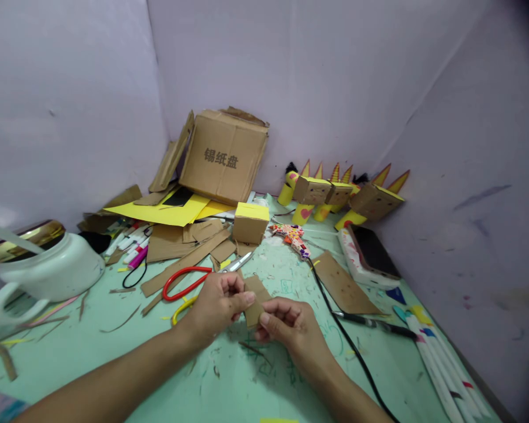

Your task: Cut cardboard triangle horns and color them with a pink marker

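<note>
A small brown cardboard piece [256, 296] is pinched between both my hands just above the pale green table [229, 382]. My left hand [218, 305] grips its left edge with thumb and fingers. My right hand [286, 326] holds its lower right corner. Red-handled scissors [186, 282] lie just behind my left hand, with a yellow-handled tool [181, 308] beside them. A small cardboard cube with a yellow top [250, 222] stands further back.
A white jug [48, 273] stands at the left. A big cardboard box [223, 155], yellow paper and cardboard scraps fill the back. Cardboard figures [339, 197] line the back right wall. A phone [372, 249], a glue gun [293, 236] with black cable, a flat cardboard sheet [344, 285] and markers [441, 364] lie right.
</note>
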Tool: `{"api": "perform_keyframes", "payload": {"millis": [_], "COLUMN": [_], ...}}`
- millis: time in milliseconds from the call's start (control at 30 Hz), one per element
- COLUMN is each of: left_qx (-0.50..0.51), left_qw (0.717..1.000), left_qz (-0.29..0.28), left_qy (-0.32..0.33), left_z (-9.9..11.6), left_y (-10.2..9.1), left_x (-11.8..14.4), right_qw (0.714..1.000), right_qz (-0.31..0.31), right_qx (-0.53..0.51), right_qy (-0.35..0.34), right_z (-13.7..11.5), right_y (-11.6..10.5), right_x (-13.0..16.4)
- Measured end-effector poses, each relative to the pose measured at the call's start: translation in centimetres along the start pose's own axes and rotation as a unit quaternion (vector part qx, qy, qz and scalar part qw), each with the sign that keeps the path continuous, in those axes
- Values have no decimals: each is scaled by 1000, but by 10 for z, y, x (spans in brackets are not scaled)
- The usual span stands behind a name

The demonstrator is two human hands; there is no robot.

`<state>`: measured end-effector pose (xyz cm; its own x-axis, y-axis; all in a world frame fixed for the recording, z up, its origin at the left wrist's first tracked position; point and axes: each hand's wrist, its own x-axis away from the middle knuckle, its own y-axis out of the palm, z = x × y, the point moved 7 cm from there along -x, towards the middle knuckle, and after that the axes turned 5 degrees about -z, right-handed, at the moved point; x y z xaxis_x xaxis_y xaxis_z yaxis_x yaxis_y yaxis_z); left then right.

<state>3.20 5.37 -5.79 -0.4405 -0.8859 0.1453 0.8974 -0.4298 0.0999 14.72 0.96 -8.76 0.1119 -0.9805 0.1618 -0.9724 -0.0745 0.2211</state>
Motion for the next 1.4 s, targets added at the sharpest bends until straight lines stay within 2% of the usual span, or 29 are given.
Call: {"api": "perform_keyframes", "payload": {"millis": [267,467,633,867,1100,1267,1400], "left_qx": [-2,8,15,12,0,17,21], "left_qw": [1000,999,996,996,996,996,996], "left_qz": [-7,-4,-5,-16,-33,-40,-33], "left_qy": [-13,-52,-83,-92,-81,-75,-76], "left_z": [-1,-10,-15,-16,-20,-22,-23], "left_y": [4,3,2,3,3,3,3], "left_x": [2,1,-1,-1,-5,-7,-9], "right_qw": [999,999,993,992,996,988,983], "right_qz": [-17,-15,-41,-45,0,91,111], "right_qx": [26,-25,-64,-66,-52,-113,-144], "right_qy": [-10,44,95,99,79,56,39], "right_z": [-2,9,15,16,13,9,4], "right_y": [1,1,6,7,3,-11,-16], "right_x": [1,-1,0,0,-1,-4,-6]}}
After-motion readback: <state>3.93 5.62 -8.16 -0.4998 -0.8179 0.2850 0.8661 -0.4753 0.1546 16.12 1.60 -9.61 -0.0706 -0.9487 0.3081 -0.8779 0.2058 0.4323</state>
